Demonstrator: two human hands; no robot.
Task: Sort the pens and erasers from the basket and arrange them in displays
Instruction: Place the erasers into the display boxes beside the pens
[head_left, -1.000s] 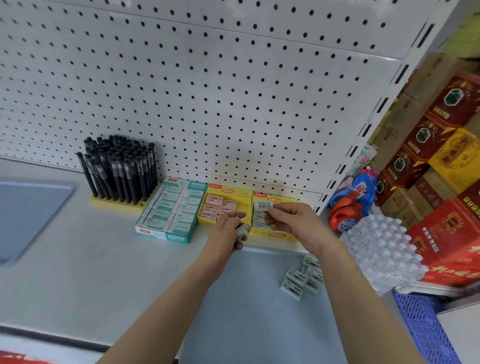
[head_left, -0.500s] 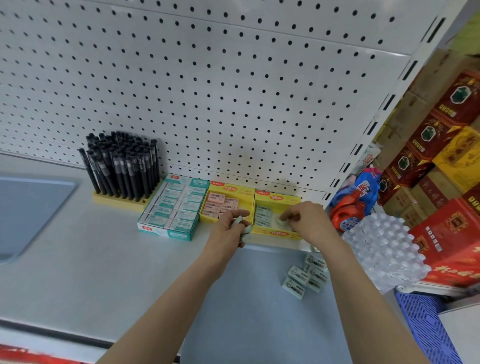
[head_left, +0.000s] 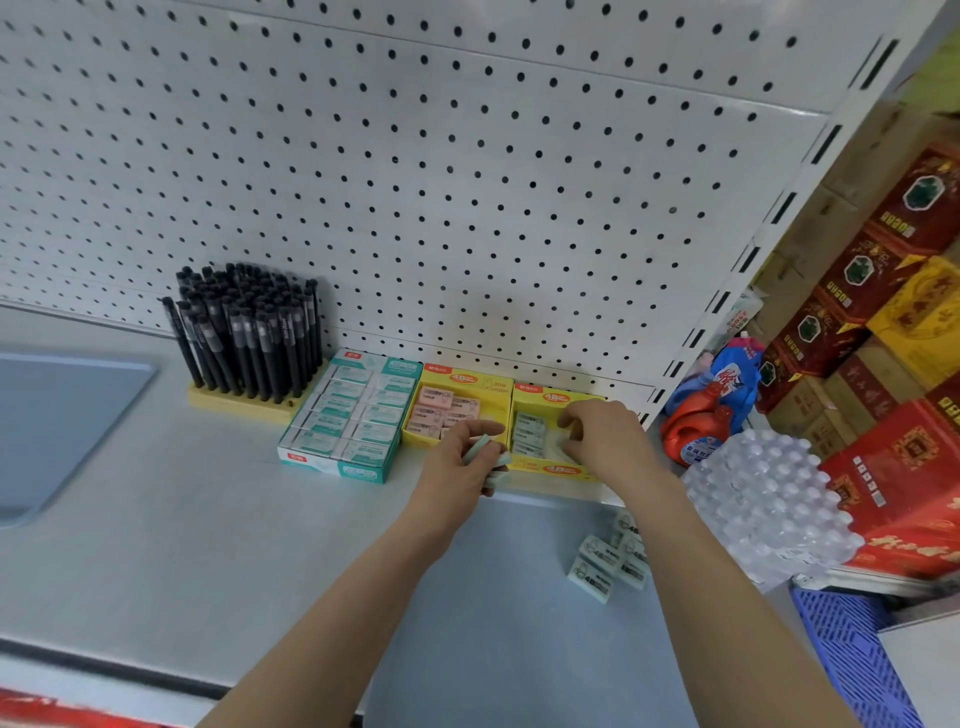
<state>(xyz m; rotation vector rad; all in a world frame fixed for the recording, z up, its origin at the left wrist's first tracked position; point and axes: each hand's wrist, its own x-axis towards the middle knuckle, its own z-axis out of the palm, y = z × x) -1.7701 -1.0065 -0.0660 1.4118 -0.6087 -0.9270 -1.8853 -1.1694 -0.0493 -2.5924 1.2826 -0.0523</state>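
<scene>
Head view: the left grip (head_left: 462, 462) is closed round a few green erasers (head_left: 480, 451), held just in front of where two yellow boxes meet. The right grip (head_left: 602, 436) reaches down into the right box (head_left: 556, 472), fingertips (head_left: 571, 434) bent onto a blurred eraser there; whether it pinches it I cannot tell. Boxed erasers (head_left: 527, 434) lie in that box's left part. The left box (head_left: 462, 378) holds pink erasers (head_left: 441, 408). Loose erasers (head_left: 608, 564) lie on the shelf (head_left: 156, 519) beside the right forearm. A teal box (head_left: 353, 415) and upright black pens (head_left: 249, 332) stand further left.
</scene>
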